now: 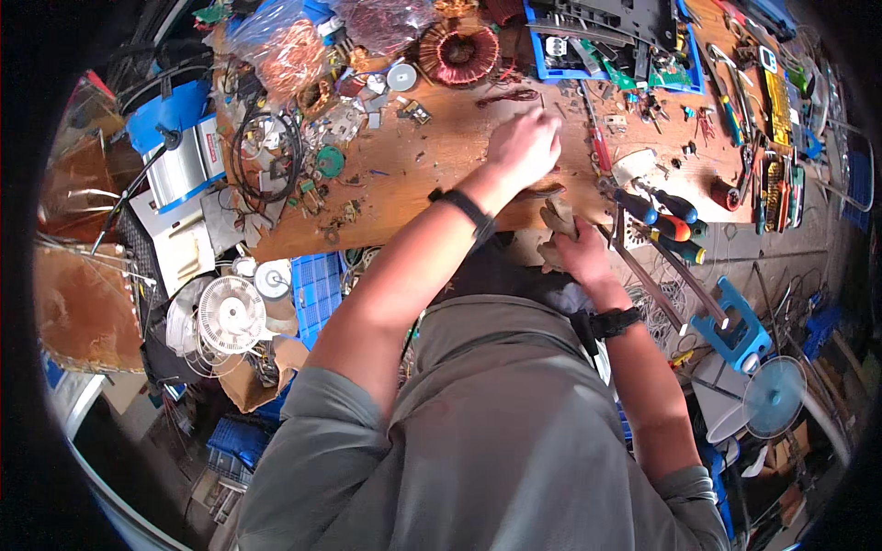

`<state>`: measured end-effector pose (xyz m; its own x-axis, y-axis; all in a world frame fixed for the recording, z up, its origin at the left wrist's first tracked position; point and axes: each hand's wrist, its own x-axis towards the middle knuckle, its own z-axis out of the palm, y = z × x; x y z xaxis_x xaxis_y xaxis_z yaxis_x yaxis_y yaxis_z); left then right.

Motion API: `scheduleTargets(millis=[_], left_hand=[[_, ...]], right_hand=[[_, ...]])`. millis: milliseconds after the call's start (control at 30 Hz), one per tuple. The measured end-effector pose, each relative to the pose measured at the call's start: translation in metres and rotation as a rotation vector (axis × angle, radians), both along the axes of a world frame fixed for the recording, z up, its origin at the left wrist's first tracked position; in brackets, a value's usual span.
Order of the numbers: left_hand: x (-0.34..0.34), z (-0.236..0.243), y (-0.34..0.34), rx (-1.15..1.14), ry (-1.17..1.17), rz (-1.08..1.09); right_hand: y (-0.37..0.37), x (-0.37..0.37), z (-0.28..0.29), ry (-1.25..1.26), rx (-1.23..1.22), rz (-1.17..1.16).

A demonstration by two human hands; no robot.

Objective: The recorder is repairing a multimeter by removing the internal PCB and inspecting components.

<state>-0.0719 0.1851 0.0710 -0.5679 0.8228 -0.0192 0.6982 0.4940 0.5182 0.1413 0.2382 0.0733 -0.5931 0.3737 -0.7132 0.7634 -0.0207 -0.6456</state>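
Observation:
My left hand (525, 147) is over the wooden bench (432, 156), fingers curled in; whether something small is in them is hidden. Just beyond it lies a bundle of dark red wire (508, 97). At the bench's near edge, my right hand (585, 257) is closed around a tan, lumpy piece (558, 219) whose kind I cannot make out. A red-handled screwdriver (600, 147) lies between the hands and the right part of the bench. To the right of my right hand, several screwdrivers with blue, orange and yellow handles (673, 227) stick out over the edge.
A large copper-wound ring coil (459, 53) sits at the back. Blue trays (540, 66) hold circuit boards and plastic parts. Pliers (730, 119) lie far right. Two metal bars (648, 285) project toward me. A white fan (230, 314) stands lower left, a blue fan (774, 397) lower right.

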Motion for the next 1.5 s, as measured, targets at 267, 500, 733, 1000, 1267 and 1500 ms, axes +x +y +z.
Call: scheduleTargets(millis=[267, 500, 733, 1000, 1267, 1500], left_hand=[[0.047, 0.012, -0.132, 0.213, -0.246, 0.016], [-0.007, -0.059, -0.185, -0.074, -0.166, 0.587], [-0.028, -0.074, -0.128, 0.042, -0.325, 0.599], [-0.005, -0.032, -0.132, 0.019, -0.183, 0.375], [0.069, -0.060, -0.095, -0.175, 0.181, -0.149], [0.056, -0.056, -0.051, -0.256, 0.294, -0.349]], right_hand=[[-0.023, -0.032, 0.048, 0.213, -0.469, -0.139], [-0.039, -0.016, 0.026, 0.092, -0.444, -0.024], [-0.029, 0.009, 0.000, 0.101, -0.389, -0.054], [-0.013, 0.012, 0.003, 0.085, -0.129, -0.015], [-0.026, 0.004, 0.077, 0.145, -0.342, 0.036], [0.000, 0.008, 0.235, 0.266, -0.146, 0.311]])
